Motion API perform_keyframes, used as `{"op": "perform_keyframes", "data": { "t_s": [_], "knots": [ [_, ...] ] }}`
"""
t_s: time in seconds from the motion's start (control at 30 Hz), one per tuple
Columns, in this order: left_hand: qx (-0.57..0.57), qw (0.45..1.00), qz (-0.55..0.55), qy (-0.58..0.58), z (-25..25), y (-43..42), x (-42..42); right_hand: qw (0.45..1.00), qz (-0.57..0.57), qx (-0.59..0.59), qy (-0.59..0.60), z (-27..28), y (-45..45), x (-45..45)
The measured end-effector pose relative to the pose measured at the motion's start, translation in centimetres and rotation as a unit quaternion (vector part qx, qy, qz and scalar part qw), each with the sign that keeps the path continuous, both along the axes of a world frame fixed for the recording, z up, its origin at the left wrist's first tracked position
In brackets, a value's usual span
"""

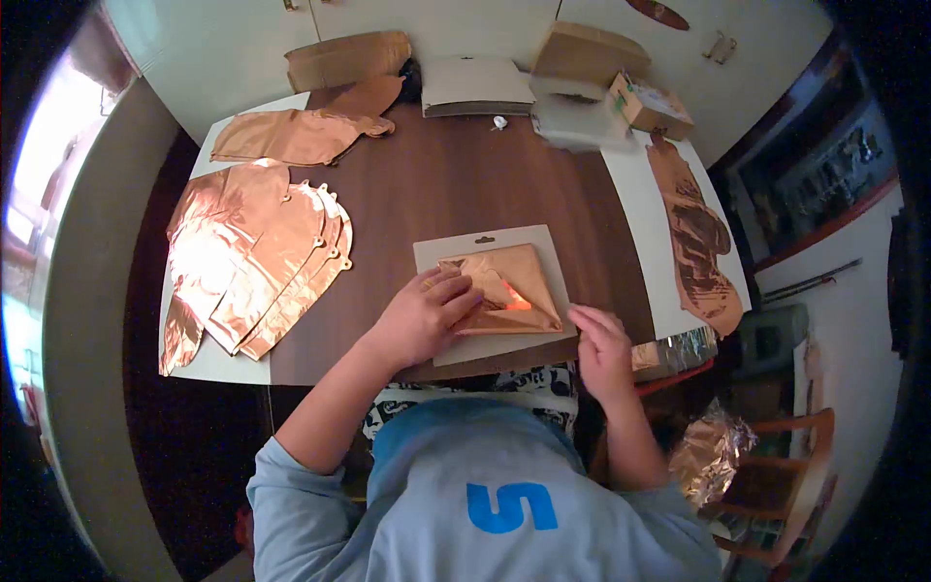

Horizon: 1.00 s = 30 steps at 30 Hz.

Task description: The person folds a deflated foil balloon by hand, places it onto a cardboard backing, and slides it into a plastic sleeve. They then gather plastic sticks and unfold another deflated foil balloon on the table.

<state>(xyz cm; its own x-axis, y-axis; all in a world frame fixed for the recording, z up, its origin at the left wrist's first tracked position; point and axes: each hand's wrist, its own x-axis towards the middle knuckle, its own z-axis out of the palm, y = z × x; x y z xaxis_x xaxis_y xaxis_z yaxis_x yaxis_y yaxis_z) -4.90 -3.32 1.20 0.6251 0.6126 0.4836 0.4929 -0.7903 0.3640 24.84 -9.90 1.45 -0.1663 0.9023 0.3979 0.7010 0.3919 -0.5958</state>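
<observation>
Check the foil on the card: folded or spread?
Folded: the foil forms a compact, straight-edged packet partly under the left hand.

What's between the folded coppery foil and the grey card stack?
Head view: a strip of the card under the folded foil, then brown tabletop, with one small white object near the card stack.

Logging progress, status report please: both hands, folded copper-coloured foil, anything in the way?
Left hand on folded copper-coloured foil. Right hand at right edge of flat grey rectangular card. Foil lying on card. Nothing visibly blocking.
</observation>
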Motion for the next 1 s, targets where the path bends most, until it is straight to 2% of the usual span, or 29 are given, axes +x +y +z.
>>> {"op": "perform_keyframes", "data": {
  "t_s": [0.13, 0.17, 0.23, 0.37, 0.43, 0.57, 0.67, 0.77, 1.0],
  "knots": [
    [0.029, 0.996, 0.007, 0.088, 0.0, -0.1, 0.1, 0.994, -0.01, -0.065, 0.084, 2.0, 1.7, 1.1],
    [0.028, 0.992, 0.009, 0.121, 0.3, -0.4, 0.1, 0.997, 0.008, -0.056, 0.058, 3.0, 2.4, 0.5],
    [-0.022, 0.994, -0.006, 0.109, 1.7, -0.9, 0.1, 0.998, 0.045, -0.041, 0.01, 4.4, 4.2, -1.6],
    [-0.092, 0.994, -0.016, 0.066, 3.0, -1.3, -0.2, 0.977, 0.133, -0.031, -0.161, 2.3, 7.7, -4.4],
    [-0.093, 0.993, 0.062, 0.045, 2.4, -1.6, -0.2, 0.959, 0.152, -0.053, -0.233, 0.7, 8.9, -5.0],
    [-0.078, 0.982, 0.156, 0.069, 2.0, -1.7, 0.8, 0.955, 0.148, -0.066, -0.248, 0.3, 9.5, -5.7],
    [-0.055, 0.979, 0.135, 0.143, 1.2, -0.9, 2.6, 0.953, 0.148, -0.058, -0.257, 0.1, 10.0, -5.9],
    [-0.07, 0.981, 0.132, 0.126, -0.6, -0.4, 2.7, 0.95, 0.145, -0.045, -0.273, -0.1, 10.5, -5.3],
    [-0.071, 0.97, 0.16, 0.167, -0.5, -1.0, 2.3, 0.949, 0.135, -0.049, -0.281, -0.2, 10.0, -4.9]
  ]
}}
